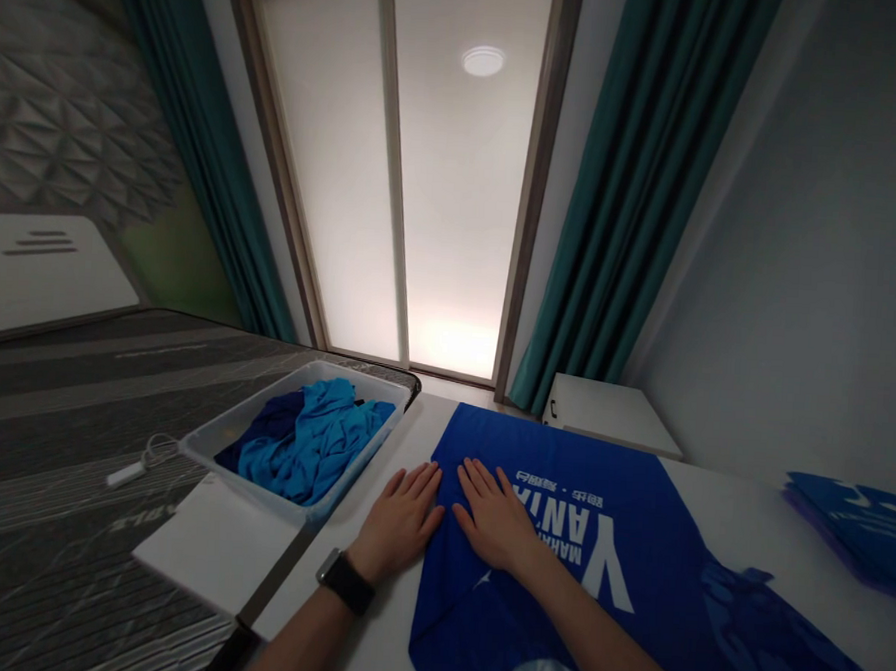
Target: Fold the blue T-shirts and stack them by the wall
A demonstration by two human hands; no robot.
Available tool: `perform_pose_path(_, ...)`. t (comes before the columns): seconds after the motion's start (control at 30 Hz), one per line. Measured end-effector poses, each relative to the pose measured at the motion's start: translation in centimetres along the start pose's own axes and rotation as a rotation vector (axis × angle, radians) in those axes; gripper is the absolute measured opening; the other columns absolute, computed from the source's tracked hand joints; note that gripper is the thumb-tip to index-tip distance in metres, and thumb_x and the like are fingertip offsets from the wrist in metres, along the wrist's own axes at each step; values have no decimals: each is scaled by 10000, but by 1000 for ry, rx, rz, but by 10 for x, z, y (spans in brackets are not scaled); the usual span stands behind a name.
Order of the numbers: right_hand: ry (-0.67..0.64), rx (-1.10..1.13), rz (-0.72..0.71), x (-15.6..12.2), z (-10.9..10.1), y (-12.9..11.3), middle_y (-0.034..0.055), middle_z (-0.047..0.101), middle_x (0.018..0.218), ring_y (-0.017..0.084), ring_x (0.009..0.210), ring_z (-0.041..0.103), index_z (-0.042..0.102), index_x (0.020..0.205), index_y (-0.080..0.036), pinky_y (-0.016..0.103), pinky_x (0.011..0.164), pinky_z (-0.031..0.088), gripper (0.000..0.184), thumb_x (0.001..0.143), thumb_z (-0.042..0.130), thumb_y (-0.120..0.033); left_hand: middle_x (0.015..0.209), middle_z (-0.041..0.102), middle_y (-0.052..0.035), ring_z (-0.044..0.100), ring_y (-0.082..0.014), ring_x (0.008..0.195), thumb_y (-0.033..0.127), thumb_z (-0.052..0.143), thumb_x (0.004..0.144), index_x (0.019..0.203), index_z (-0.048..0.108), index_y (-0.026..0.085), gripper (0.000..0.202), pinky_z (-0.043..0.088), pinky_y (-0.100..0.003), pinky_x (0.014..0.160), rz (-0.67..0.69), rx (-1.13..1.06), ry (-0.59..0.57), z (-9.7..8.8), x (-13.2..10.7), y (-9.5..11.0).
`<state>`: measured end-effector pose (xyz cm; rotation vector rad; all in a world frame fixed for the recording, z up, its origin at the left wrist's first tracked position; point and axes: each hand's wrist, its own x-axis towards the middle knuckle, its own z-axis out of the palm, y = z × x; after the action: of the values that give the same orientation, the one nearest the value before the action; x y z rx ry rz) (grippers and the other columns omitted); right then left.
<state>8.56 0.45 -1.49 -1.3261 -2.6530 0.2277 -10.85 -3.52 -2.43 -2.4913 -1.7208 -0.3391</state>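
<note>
A blue shirt (634,506) with white lettering lies spread on the white table (391,633). My right hand (493,513) rests flat on the shirt near its left side, fingers stretched out and pointing away from me. Beside it, my left hand (400,518), with a dark watch on the wrist, lies flat at the shirt's left edge. Its fingertips touch or overlap that edge, and the palm is over the white surface. Neither hand grips anything. The shirt's lower part runs out of view at the bottom.
To the left, a clear plastic bin (202,438) holds crumpled blue clothes (322,439). Folded blue garments (859,522) lie stacked at the table's right. A white cabinet (613,414) stands beyond the far edge. A white power adapter (125,475) with a cable lies on the dark striped surface.
</note>
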Motion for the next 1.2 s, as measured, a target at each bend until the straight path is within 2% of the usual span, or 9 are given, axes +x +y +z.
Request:
perform_pose_path(0.3, -34, -51, -7, 2, -8, -3, 108, 292, 1571, 247, 1457, 227, 344, 1495, -122, 480, 1177, 173, 572, 983, 251, -359, 1533, 392, -82, 362, -245, 1402, 406, 363, 992, 1476, 384, 189, 531, 268, -458, 1150, -21, -32, -1, -2, 0, 2)
perform_pose_path(0.47, -29, -130, 0, 12, -24, -13, 140, 463, 1473, 266, 1364, 397, 469, 1420, -137, 493, 1145, 229, 530, 914, 313, -162, 1539, 382, -79, 347, -244, 1409, 407, 360, 991, 1479, 377, 184, 536, 259, -463, 1152, -32, -39, -20, -4, 0, 2)
perform_pose_path(0.53, -1, -129, -17, 18, -25, -16, 145, 481, 1458, 255, 1355, 409, 459, 1424, -124, 465, 1139, 248, 540, 906, 308, -140, 1540, 381, -74, 345, -243, 1410, 409, 354, 993, 1481, 372, 185, 537, 257, -462, 1153, -32, -37, -22, -5, -1, 2)
perform_pose_path(0.67, 9, -75, -12, 25, -12, -12, 126, 335, 1551, 242, 1440, 269, 349, 1489, -103, 464, 1169, 192, 561, 975, 257, -308, 1536, 385, -78, 347, -247, 1411, 416, 350, 996, 1476, 382, 174, 539, 257, -470, 1156, -29, -32, -28, -6, -1, 3)
perform_pose_path(0.83, -36, -21, 18, 25, 4, -1, 87, 192, 1601, 220, 1483, 126, 249, 1530, -135, 481, 1191, 90, 652, 984, 199, -489, 1549, 363, -75, 328, -241, 1423, 422, 336, 1000, 1481, 375, 171, 544, 256, -461, 1163, -25, -25, -33, -4, 0, 3)
perform_pose_path(0.97, -40, -7, 37, 24, 4, 3, 84, 161, 1609, 225, 1486, 101, 234, 1537, -160, 477, 1191, 65, 675, 975, 201, -532, 1547, 364, -73, 332, -241, 1422, 427, 338, 997, 1481, 379, 180, 544, 259, -459, 1163, -28, -22, -33, -3, 0, 2)
perform_pose_path(1.2, -35, -16, 65, 22, 3, 10, 89, 158, 1607, 220, 1487, 101, 223, 1536, -125, 469, 1193, 40, 721, 965, 187, -565, 1542, 372, -82, 337, -249, 1419, 435, 320, 1002, 1482, 379, 178, 548, 260, -472, 1160, -15, -28, -11, -1, 0, 1)
